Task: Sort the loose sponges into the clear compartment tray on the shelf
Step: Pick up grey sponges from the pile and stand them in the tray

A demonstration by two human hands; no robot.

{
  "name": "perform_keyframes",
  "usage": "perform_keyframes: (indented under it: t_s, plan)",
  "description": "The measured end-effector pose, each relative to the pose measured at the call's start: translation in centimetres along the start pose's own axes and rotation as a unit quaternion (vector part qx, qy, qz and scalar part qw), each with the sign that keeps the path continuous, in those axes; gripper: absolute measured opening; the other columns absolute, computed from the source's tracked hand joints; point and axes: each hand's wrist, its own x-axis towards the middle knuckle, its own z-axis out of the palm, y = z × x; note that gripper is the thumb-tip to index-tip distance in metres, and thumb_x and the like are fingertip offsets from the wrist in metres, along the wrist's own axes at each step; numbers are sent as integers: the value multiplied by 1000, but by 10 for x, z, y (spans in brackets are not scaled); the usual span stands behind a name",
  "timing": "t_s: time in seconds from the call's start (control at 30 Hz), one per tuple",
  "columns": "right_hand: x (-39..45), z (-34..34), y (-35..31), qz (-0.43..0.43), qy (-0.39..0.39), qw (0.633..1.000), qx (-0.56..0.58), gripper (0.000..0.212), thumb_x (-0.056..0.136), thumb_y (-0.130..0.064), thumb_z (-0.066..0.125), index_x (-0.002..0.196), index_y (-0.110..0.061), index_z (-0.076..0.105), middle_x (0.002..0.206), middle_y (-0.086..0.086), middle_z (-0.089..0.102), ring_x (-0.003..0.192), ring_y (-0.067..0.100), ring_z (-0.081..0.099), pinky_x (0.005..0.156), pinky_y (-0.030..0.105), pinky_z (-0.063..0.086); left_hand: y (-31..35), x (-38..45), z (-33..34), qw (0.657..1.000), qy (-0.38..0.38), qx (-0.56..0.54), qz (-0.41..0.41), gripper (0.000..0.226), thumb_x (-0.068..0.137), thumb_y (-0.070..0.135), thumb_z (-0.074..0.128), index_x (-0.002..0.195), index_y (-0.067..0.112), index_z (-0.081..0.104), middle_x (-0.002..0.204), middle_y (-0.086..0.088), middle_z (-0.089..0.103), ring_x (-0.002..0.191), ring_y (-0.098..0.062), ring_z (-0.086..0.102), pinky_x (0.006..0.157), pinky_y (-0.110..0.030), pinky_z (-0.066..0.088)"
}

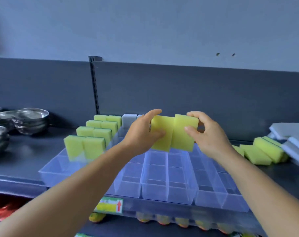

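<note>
Both hands were up over the clear plastic compartment tray [154,177] on the dark shelf [25,161]. The left hand [142,134] pinched one yellow rectangular foam sponge [162,132], and the right hand [208,134] pinched a second yellow sponge [184,132], edges touching. Four rows of yellow sponges [87,146] stood upright in the tray's left column. Loose yellow sponges [265,151] lay off to the right, with stacked steel bowls [30,120] on the left.

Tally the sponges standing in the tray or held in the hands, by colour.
Yellow sponges standing in the tray: 8, first at
Yellow sponges held, one per hand: 2, left hand, right hand
Grey sponges visible in the tray: 1; more may be hidden
Total: 11
</note>
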Motion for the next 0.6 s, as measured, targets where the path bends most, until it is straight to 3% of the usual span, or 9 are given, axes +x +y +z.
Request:
perform_keyframes:
  t_s: [0.13, 0.27, 0.37, 0.47, 0.53, 0.6]
  plan:
    - [-6, 49, -37, -2, -5, 1000, 16, 29, 85, -19, 66, 112, -28, 60, 106, -3, 59, 85, 14, 61, 78, 28, 48, -34, -17, -54, 999, 0, 34, 0, 53, 82, 24, 71, 130, 33, 49, 113, -4, 55, 86, -23, 59, 69, -29, 49]
    - [-16, 92, -74, -16, -5, 1000, 9, 31, 84, -17, 68, 114, -23, 64, 106, -1, 54, 87, 14, 59, 83, 26, 46, -68, -38, -104, 998, 13, 61, -6, 46, 83, 23, 71, 124, 30, 51, 103, 5, 53, 82, -21, 59, 55, -21, 44]
    - [-24, 121, -97, -27, -16, 999, 17, 33, 84, -18, 68, 115, -25, 62, 109, 0, 56, 87, 18, 60, 85, 33, 50, -93, -52, -138, 998, 15, 58, -12, 46, 82, 21, 72, 122, 30, 51, 98, 4, 55, 74, -15, 55, 54, -23, 42]
    - [-30, 145, -115, -33, -28, 999, 24, 31, 84, -18, 68, 114, -24, 62, 107, -3, 57, 84, 17, 59, 80, 30, 49, -115, -64, -167, 998, 23, 56, -20, 47, 81, 20, 73, 120, 33, 52, 99, 4, 57, 77, -16, 57, 57, -27, 49]
    - [-31, 159, -125, -33, -35, 998, 28, 29, 84, -18, 68, 112, -24, 62, 105, -3, 58, 80, 15, 58, 75, 26, 46, -127, -70, -181, 998, 26, 58, -27, 51, 81, 21, 73, 125, 36, 51, 103, 2, 59, 82, -19, 58, 69, -32, 54]
    - [-32, 173, -132, -37, -48, 998, 35, 29, 84, -17, 68, 111, -24, 61, 107, 0, 59, 75, 12, 57, 67, 20, 44, -138, -74, -193, 997, 26, 70, -29, 55, 81, 22, 73, 129, 37, 50, 106, 2, 58, 85, -19, 57, 75, -29, 51]
